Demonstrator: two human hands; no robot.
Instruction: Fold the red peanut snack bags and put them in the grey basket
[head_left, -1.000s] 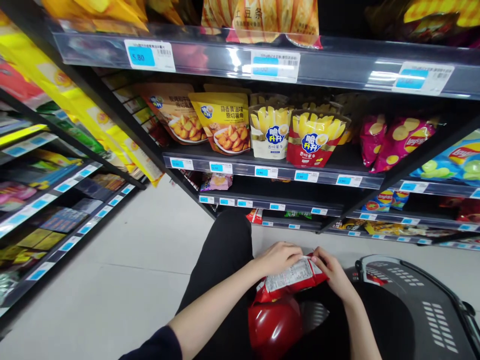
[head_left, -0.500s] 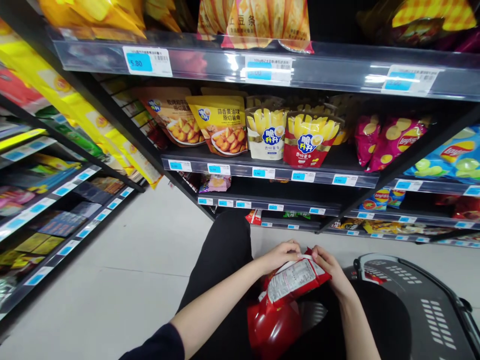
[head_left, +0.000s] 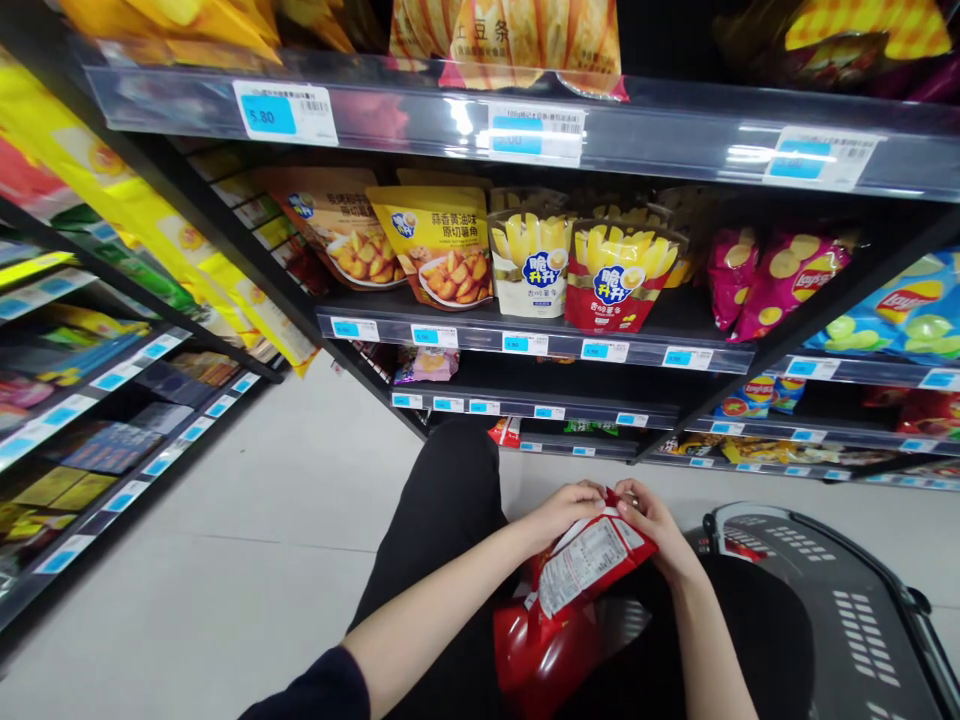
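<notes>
As each grip (head_left: 576, 508) (head_left: 651, 520) pinches, red packet (head_left: 589, 562) between

The left grip (head_left: 568, 515) and right grip (head_left: 654, 522) — bare hands — hold a red bag (head_left: 594, 560) near its upper edge, white printed panel (head_left: 582, 568) showing. A grey basket (head_left: 817, 590) stands to the right; ahead, a shelf (head_left: 480, 336) carries snack pouches (head_left: 450, 245).

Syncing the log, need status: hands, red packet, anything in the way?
Left hand and right hand gripping upper edge of red packet. Packet tilted, white printed panel showing. Gray basket off to the right, not between hands.
</notes>
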